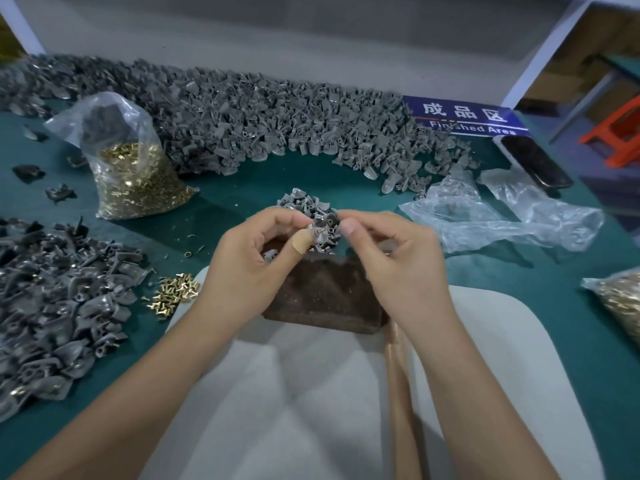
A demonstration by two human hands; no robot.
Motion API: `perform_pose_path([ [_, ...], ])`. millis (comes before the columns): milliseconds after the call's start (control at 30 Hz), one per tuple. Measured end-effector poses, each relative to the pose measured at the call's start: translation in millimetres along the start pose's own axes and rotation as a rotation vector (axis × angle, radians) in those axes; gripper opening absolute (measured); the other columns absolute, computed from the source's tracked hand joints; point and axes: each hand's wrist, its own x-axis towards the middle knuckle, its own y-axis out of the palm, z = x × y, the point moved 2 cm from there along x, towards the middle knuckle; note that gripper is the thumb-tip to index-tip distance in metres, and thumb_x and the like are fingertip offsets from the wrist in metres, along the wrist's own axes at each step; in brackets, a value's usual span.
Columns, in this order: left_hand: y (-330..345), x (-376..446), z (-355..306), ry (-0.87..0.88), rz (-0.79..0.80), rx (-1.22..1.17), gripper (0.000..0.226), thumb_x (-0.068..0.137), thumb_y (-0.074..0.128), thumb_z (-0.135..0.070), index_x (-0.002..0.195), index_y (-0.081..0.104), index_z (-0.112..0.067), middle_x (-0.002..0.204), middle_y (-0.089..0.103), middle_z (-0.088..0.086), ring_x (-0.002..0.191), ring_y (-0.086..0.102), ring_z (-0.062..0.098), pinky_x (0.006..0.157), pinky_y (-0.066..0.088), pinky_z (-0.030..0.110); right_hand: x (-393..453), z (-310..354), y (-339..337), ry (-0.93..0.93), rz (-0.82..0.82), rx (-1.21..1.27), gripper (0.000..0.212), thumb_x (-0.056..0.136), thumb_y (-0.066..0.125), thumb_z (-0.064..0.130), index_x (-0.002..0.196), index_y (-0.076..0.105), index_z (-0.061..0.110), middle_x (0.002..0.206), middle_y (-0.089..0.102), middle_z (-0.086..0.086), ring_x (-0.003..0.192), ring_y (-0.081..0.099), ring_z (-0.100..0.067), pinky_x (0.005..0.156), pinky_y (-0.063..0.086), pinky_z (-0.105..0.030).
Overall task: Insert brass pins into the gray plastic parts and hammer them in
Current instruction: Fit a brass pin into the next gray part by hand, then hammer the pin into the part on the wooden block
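**Seating a pin by hand over the block**

Green felt covers the worktop [346, 188], with a long bank of gray plastic parts [263, 126] heaped along its far edge and a second heap [59, 306] at the near left. Both hands meet just above a dark brown block [322, 292]. The left hand [256, 261], a plaster on its thumb, pinches one gray part [322, 233], and the right hand [391, 254] closes its fingertips on the same spot, apparently feeding a brass pin [320, 231] into the part's hole; the pin is too small to make out clearly.

To do this well, I judge the pin should go in straight and sit upright before the part is set on the block, otherwise a blow would bend it. A wooden handle [398, 375], likely the hammer's, lies beside the right wrist.

A clear bag [135, 174] at the left stands open and holds brass pins; some dark pieces seem to sit in its upper part. Another bag of pins [620, 306] shows at the right edge. Loose pins [173, 292] lie near the left forearm. Two crumpled clear bags [502, 216] at the right look nearly empty.
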Motion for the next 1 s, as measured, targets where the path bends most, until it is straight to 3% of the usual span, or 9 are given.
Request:
perform_pose_path([
  [100, 0.7, -1.2, 1.7, 0.025, 0.080, 0.171, 0.009, 0.094, 0.068, -0.034, 0.098, 0.066, -0.041, 0.098, 0.071, -0.021, 0.099, 0.067, 0.003, 0.086, 0.047, 0.013, -13.4, -10.9, -27.6, 0.200, -0.140, -0.416, 0.019, 0.101, 0.054, 0.043, 0.096, 0.068, 0.032, 0.078, 0.066, 0.013, 0.076, 0.062, -0.015, 0.065, 0.042, -0.033],
  [167, 2.1, -2.7, 1.6, 0.041, 0.151, 0.264, 0.009, 0.090, 0.068, -0.037, 0.097, 0.067, -0.043, 0.099, 0.067, -0.022, 0.103, 0.062, 0.004, 0.088, 0.045, 0.013, -24.9, -17.2, -35.3, 0.406, 0.007, -0.768, 0.026, 0.100, 0.047, 0.056, 0.098, 0.057, 0.032, 0.083, 0.062, 0.008, 0.082, 0.059, -0.024, 0.066, 0.035, -0.035],
  [267, -0.6, -0.5, -0.4, 0.095, 0.197, 0.369, 0.007, 0.088, 0.071, -0.035, 0.093, 0.071, -0.039, 0.094, 0.066, -0.019, 0.105, 0.054, 0.001, 0.090, 0.040, 0.013, -32.5, -21.3, -31.9, 0.525, 0.218, -0.900, 0.033, 0.095, 0.052, 0.056, 0.103, 0.061, 0.025, 0.096, 0.068, -0.002, 0.098, 0.065, -0.032, 0.070, 0.038, -0.036],
  [467, -9.4, 2.0, -8.1, 0.181, 0.222, 0.562, 0.013, 0.088, 0.067, -0.036, 0.096, 0.073, -0.028, 0.096, 0.063, -0.013, 0.099, 0.045, 0.005, 0.086, 0.039, 0.023, -11.9, -23.8, -27.0, 0.504, 0.280, -0.760, 0.031, 0.095, 0.052, 0.027, 0.070, 0.057, 0.009, 0.064, 0.053, -0.005, 0.074, 0.054, -0.036, 0.059, 0.038, -0.033],
  [567, -10.8, 1.6, -11.3, 0.205, 0.217, 0.628, 0.011, 0.088, 0.072, -0.033, 0.096, 0.074, -0.026, 0.094, 0.062, -0.013, 0.097, 0.045, 0.004, 0.082, 0.041, 0.027, -3.4, -27.5, -38.0, 0.582, 0.222, -0.492, 0.021, 0.099, 0.056, 0.018, 0.081, 0.063, 0.008, 0.065, 0.061, -0.005, 0.064, 0.071, -0.026, 0.055, 0.053, -0.030],
  [667, -12.1, 1.4, -12.8, 0.230, 0.198, 0.669, 0.009, 0.087, 0.073, -0.034, 0.092, 0.075, -0.027, 0.090, 0.062, -0.013, 0.094, 0.046, 0.006, 0.079, 0.043, 0.029, -4.5, -16.9, -55.7, 0.425, 0.175, -0.350, 0.011, 0.101, 0.055, 0.013, 0.107, 0.050, 0.021, 0.087, 0.063, 0.003, 0.064, 0.072, -0.018, 0.065, 0.058, -0.047],
  [767, -11.3, 0.4, -12.4, 0.182, 0.195, 0.638, 0.004, 0.086, 0.073, -0.035, 0.088, 0.073, -0.031, 0.088, 0.062, -0.015, 0.093, 0.047, 0.005, 0.078, 0.045, 0.029, -9.9, 5.9, -66.1, 0.160, 0.231, -0.391, 0.016, 0.103, 0.053, 0.019, 0.108, 0.046, 0.033, 0.081, 0.066, 0.012, 0.059, 0.057, -0.005, 0.058, 0.045, -0.022],
  [833, -10.5, -0.3, -12.3, 0.125, 0.200, 0.566, 0.008, 0.086, 0.074, -0.033, 0.083, 0.068, -0.037, 0.088, 0.062, -0.016, 0.093, 0.049, 0.002, 0.081, 0.047, 0.030, -20.0, 15.4, -61.2, 0.233, 0.282, -0.276, 0.006, 0.106, 0.051, 0.025, 0.109, 0.055, 0.022, 0.065, 0.057, 0.010, 0.046, 0.042, -0.005, 0.046, 0.034, -0.020],
  [1000, -9.1, -1.0, -11.4, 0.081, 0.205, 0.537, 0.011, 0.085, 0.074, -0.035, 0.080, 0.067, -0.041, 0.088, 0.062, -0.017, 0.093, 0.051, -0.001, 0.081, 0.046, 0.030, -45.6, 22.1, -39.3, 0.588, 0.297, -0.002, 0.030, 0.110, 0.038, 0.032, 0.096, 0.058, 0.015, 0.056, 0.049, 0.012, 0.041, 0.033, -0.007, 0.041, 0.026, -0.020],
])
